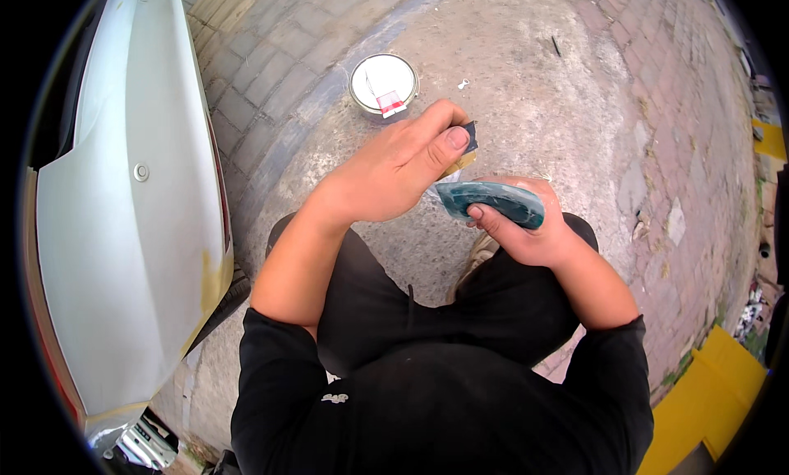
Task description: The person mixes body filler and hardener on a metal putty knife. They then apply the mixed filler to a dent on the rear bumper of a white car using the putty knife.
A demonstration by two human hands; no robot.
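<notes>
My left hand point(393, 169) is closed, with thumb and fingers pinching a small piece of sandpaper point(470, 140), dark on one face and tan on the other. Just right of it, my right hand point(534, 238) grips a curved teal sanding block point(497, 202) with a pale, dusty edge, its thumb pressed on the near side. The sandpaper's lower end hangs close to the block's left tip; I cannot tell if they touch. Something whitish shows between them, too small to make out.
Beyond my left hand stands a round tin point(380, 74) with a white top, a red and white tube point(391, 103) lying on it. A silvery white car body point(123, 228) with yellowish patches is close on the left. Yellow panels point(708, 393) lie at the lower right.
</notes>
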